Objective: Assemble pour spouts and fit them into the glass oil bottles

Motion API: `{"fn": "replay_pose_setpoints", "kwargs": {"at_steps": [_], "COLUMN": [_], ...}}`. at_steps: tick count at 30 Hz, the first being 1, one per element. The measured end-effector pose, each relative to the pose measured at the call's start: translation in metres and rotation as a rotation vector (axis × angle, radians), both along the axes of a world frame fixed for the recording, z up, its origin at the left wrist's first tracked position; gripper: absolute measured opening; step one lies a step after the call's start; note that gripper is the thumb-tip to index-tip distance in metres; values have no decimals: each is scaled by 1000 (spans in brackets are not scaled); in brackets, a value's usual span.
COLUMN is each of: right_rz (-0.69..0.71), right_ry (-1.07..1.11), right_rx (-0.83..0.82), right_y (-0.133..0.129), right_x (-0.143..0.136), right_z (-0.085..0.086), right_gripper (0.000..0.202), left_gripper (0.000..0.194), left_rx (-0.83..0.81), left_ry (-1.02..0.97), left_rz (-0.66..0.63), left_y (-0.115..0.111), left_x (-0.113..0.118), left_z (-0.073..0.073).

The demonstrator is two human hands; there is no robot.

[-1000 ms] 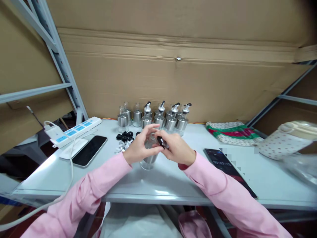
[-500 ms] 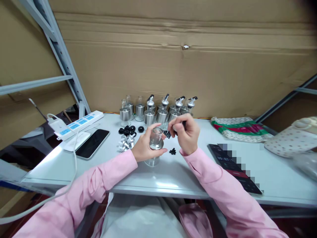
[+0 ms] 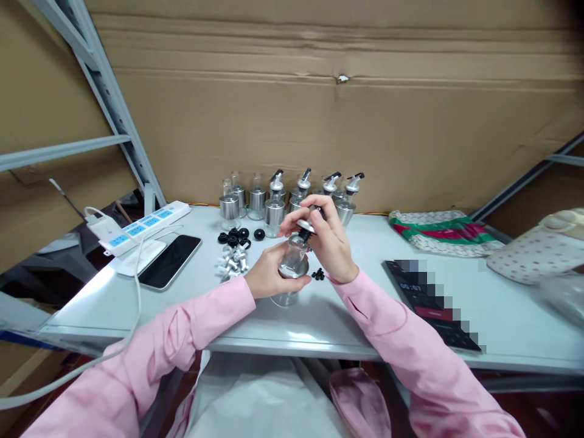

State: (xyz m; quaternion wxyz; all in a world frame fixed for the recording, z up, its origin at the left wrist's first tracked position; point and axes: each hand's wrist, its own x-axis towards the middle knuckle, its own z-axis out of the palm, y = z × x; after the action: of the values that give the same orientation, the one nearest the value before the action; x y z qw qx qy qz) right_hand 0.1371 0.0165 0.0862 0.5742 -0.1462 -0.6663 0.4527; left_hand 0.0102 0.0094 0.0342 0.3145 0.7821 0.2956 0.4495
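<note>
Bottle [image 3: 292, 264] held in your left hand [image 3: 267, 274] meets the pourer [image 3: 305, 227] in your right hand [image 3: 333, 244]; at upper centre, four topped bottles [image 3: 274, 214] stand beside three bare-necked bottles [image 3: 229, 207].

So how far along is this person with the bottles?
Four bottles at the back look done, each topped with a spout. In hand, the left hand steadies another bottle while the right hand holds a spout at its mouth. Apparently left: three spoutless bottles, loose black discs and white pieces. Bottles behind are partly hidden.
</note>
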Motion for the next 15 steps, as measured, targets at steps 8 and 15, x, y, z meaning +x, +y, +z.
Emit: {"fn": "replay_pose_setpoints", "kwargs": {"at_steps": [8, 15], "right_rz": [65, 88], "right_ry": [-61, -166], "right_rx": [24, 52], "right_y": [-3, -1], "right_x": [2, 8], "right_z": [-4, 0], "right_gripper": [17, 23], "left_gripper": [20, 24], "left_rx": [91, 54], "left_ry": [42, 58], "left_rz": [17, -7], "left_y": [0, -2], "left_x": [0, -2], "left_z": [3, 3]}}
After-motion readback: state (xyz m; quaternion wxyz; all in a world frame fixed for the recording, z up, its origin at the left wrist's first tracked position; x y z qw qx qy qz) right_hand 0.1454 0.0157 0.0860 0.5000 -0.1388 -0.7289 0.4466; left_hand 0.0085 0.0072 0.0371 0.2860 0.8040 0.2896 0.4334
